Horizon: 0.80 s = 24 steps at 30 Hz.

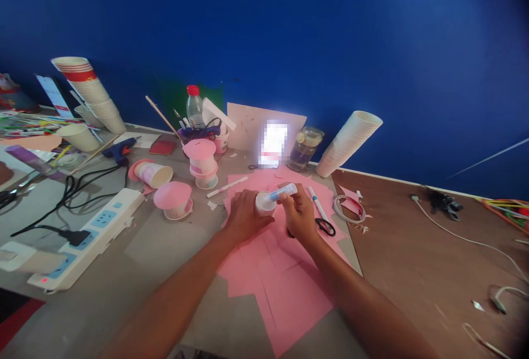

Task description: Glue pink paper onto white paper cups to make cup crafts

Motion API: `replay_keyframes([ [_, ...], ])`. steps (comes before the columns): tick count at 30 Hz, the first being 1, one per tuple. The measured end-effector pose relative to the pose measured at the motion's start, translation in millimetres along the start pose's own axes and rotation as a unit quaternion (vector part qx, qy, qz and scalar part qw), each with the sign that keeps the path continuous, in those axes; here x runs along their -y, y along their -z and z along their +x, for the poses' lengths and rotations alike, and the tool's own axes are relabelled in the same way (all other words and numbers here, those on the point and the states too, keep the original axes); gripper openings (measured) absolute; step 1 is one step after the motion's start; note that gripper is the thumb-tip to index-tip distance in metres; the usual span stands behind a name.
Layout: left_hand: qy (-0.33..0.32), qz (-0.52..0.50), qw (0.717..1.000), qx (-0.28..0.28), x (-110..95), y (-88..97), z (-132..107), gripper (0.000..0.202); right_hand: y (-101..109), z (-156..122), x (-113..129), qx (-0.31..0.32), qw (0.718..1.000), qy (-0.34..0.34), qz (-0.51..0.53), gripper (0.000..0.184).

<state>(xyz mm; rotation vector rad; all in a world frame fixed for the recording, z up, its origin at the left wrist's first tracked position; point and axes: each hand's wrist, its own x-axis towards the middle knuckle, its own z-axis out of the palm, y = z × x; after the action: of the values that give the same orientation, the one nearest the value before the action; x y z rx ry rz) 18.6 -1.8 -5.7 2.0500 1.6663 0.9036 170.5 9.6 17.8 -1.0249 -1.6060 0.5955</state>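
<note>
Left hand (243, 211) grips white cup (263, 203); right hand (300, 214) holds tube (284, 191).

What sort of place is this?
Probably a craft workspace: sheets of pink paper lie under the person's hands, with a leaning stack of paper cups and a blue glue gun nearby.

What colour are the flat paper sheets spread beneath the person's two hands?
Pink; the flat paper sheets show best in the head view, the only one.
</note>
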Motion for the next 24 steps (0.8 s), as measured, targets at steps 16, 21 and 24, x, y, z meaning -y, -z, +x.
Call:
replay_keyframes([
  [16, -0.008, 0.007, 1.000, 0.002, 3.3, -4.2, 2.0, 0.044, 6.6, 10.7, 20.8, 0.105, 0.971, 0.127, -0.173, 0.008],
  [21, -0.004, -0.017, 1.000, -0.002, 5.7, -7.2, 0.5, 0.053, 9.4, 9.8, 24.6, 0.035, 0.985, 0.104, -0.136, 0.006],
  [24, 0.020, -0.030, 0.999, 0.008, 4.7, -7.8, 0.2, 0.057, 5.1, 6.0, 23.6, 0.044, 0.988, 0.094, -0.114, 0.009],
])
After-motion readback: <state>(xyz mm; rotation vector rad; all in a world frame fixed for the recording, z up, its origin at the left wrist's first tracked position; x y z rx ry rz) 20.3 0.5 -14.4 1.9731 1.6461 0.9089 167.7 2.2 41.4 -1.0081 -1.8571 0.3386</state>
